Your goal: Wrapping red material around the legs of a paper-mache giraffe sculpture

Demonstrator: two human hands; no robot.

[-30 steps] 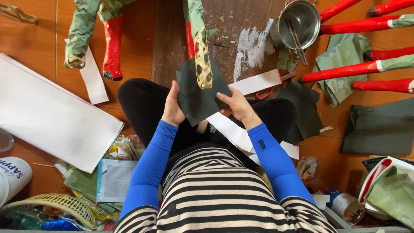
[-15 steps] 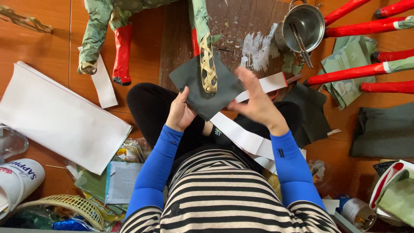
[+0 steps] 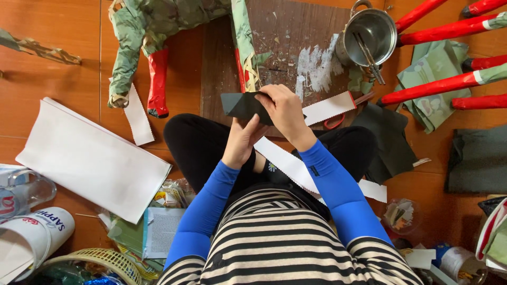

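1. Person seated on orange wooden floor (image 3: 79, 63), legs crossed, blue sleeves, striped top.
2. Dark grey folded paper sheet (image 3: 244, 105) held up over the lap, at the near edge of a brown wooden board (image 3: 296, 31).
3. Right hand (image 3: 285, 108): grip pinched shut on the sheet's upper right edge.
4. Left hand (image 3: 242, 140): fingers together beneath the sheet, touching its lower side.
5. White scalloped paper strip (image 3: 296, 169) lies across the lap.
6. Metal pot (image 3: 369, 31) on the board's far right; red paper-wrapped sticks (image 3: 433, 87) beside it.

Dark folded paper sheet (image 3: 244, 105), held aloft
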